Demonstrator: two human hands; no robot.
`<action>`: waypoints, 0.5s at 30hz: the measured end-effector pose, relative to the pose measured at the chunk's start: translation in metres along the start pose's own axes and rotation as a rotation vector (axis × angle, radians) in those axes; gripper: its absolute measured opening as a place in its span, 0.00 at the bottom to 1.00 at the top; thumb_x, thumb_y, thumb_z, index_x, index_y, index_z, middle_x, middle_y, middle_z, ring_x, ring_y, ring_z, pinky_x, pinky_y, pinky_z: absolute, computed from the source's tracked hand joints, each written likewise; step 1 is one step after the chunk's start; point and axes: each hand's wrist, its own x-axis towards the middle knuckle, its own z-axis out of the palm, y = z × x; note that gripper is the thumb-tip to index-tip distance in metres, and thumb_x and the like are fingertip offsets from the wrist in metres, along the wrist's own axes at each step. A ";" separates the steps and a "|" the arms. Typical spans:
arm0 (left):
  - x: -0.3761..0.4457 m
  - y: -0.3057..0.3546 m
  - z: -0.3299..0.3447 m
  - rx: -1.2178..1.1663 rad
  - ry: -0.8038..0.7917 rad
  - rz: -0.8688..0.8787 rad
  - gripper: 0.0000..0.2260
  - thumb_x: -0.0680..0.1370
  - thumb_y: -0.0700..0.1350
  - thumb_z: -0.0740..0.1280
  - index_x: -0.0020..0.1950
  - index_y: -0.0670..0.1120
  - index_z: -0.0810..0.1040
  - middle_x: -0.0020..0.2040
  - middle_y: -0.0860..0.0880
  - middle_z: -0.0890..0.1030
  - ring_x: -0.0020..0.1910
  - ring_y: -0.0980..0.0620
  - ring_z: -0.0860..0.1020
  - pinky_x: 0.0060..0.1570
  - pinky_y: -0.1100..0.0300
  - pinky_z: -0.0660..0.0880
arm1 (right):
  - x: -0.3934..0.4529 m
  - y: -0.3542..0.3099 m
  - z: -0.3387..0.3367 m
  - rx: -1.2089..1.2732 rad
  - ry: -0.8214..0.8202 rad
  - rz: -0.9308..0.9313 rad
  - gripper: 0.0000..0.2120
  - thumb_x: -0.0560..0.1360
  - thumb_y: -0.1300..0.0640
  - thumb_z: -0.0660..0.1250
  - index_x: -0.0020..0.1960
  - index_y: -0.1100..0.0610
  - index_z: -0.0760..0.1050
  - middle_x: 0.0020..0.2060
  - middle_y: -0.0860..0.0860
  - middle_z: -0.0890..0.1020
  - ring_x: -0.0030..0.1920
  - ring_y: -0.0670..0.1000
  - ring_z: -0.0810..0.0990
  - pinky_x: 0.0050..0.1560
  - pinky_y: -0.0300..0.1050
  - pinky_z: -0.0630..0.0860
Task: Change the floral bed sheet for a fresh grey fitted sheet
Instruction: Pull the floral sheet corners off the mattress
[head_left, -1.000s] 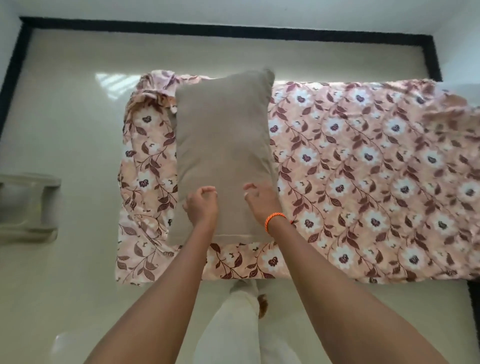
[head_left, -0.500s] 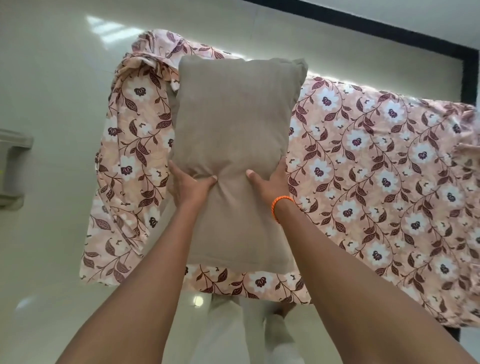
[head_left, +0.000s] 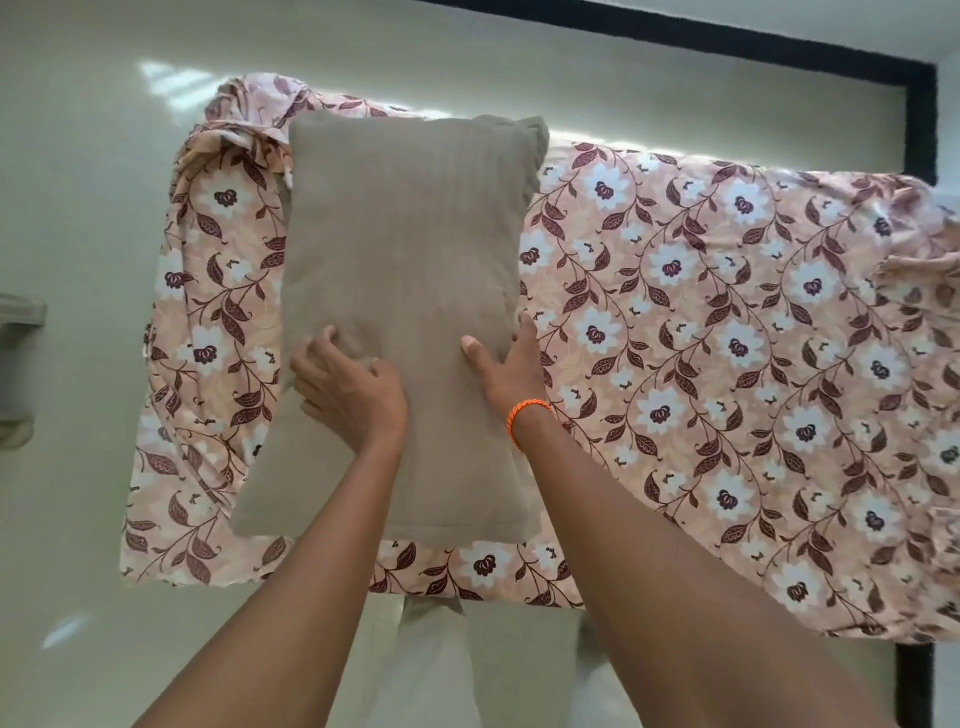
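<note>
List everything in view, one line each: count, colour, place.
pillow: one, taupe, on the left end of the bed, held by both hands
sheet: one, pink floral with white flowers and brown leaves, covering the bed, bunched at the far left corner
floor: pale glossy, around the bed
border: black strip, along the far and right edges of the floor
object: one, pale grey, at the left edge, cut off, kind unclear
bracelet: one, orange, on the right wrist
left hand: grip on the pillow's left side
right hand: grip on the pillow's right side
</note>
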 end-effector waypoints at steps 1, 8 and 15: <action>-0.016 0.011 0.004 -0.017 0.019 0.069 0.26 0.73 0.42 0.71 0.71 0.49 0.72 0.74 0.43 0.70 0.69 0.37 0.71 0.64 0.42 0.69 | 0.000 0.004 -0.012 0.006 0.015 -0.027 0.45 0.75 0.36 0.70 0.83 0.46 0.52 0.79 0.51 0.65 0.78 0.53 0.65 0.77 0.57 0.66; -0.153 0.076 0.081 -0.006 -0.208 0.473 0.10 0.75 0.48 0.65 0.53 0.55 0.83 0.56 0.53 0.81 0.58 0.44 0.76 0.57 0.47 0.69 | 0.015 0.080 -0.139 -0.008 0.114 -0.025 0.32 0.80 0.46 0.67 0.80 0.47 0.60 0.70 0.50 0.73 0.69 0.54 0.74 0.68 0.61 0.74; -0.286 0.104 0.210 -0.065 -0.489 0.341 0.08 0.78 0.49 0.67 0.52 0.59 0.83 0.55 0.58 0.82 0.59 0.49 0.77 0.63 0.46 0.70 | 0.049 0.193 -0.291 -0.197 -0.010 0.016 0.22 0.81 0.46 0.66 0.73 0.48 0.68 0.67 0.49 0.73 0.62 0.53 0.76 0.60 0.57 0.78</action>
